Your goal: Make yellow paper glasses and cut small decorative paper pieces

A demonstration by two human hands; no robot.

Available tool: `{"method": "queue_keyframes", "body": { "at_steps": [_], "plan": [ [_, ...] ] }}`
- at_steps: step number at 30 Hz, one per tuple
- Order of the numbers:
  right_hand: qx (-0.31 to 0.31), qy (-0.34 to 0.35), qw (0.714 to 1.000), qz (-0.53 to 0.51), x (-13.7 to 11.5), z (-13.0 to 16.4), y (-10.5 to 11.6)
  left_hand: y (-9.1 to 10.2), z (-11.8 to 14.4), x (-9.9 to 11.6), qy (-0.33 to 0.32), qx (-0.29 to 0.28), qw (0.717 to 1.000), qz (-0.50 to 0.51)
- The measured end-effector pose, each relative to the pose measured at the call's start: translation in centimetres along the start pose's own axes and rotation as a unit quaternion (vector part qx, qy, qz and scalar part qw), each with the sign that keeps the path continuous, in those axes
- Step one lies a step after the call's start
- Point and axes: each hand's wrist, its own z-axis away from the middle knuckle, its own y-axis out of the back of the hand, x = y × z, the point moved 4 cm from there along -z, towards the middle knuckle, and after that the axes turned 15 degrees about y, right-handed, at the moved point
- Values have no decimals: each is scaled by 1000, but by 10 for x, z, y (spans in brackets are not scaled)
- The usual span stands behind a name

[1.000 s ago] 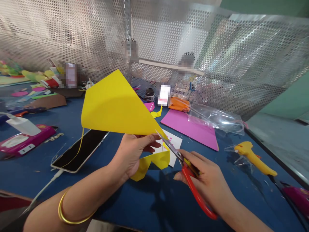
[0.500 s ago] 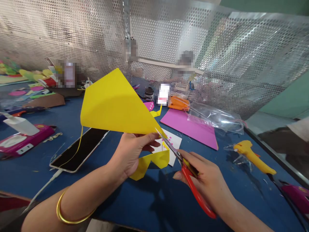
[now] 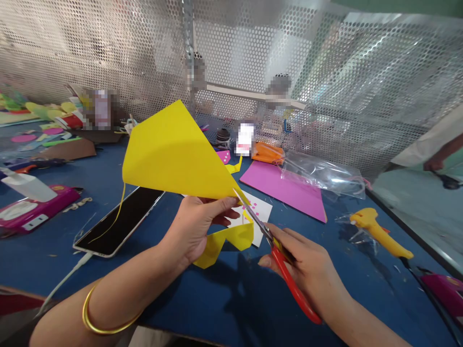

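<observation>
Mesh panels (image 3: 325, 72) of perforated metal wrap around the back of a blue table (image 3: 224, 308), which is covered in craft clutter. Next biggest is the yellow paper (image 3: 173, 154), a big folded sheet held up in the air over the middle of the table, with a cut-away flap drooping below it and a thin yellow strip trailing off its left corner. A pink sheet (image 3: 282, 190) lies flat further back on the right, half under a clear plastic bag (image 3: 321, 173). A phone (image 3: 119, 221) with a dark screen sits to the left with a white cable plugged in, and a yellow glue gun (image 3: 379, 233) lies off to the right. The left hand (image 3: 195, 229) has its fingers pinched closed on the bottom edge of the yellow paper, gold bangle on the wrist. The right hand (image 3: 311, 272) is wrapped through the red handles of the scissors (image 3: 267, 236), blades slightly parted and biting into the paper's lower right corner, just above a small white card (image 3: 258, 217) on the table.
</observation>
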Motion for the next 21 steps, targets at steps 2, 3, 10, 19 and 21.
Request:
{"method": "queue_keyframes", "body": {
  "at_steps": [2,3,10,19,21],
  "plan": [
    [3,3,1000,8,0,-1,1,0,0,0,0,-5,1000,0],
    [5,6,1000,11,0,-1,1,0,0,-1,1,-9,1000,1],
    [4,6,1000,11,1,0,2,1,0,0,-10,-32,999,33],
    [-6,-40,997,-59,2,0,0,1,-2,1,-25,-28,998,40],
    [-17,-53,996,-65,3,1,-1,1,-1,1,-25,-31,998,40]
  ]
}}
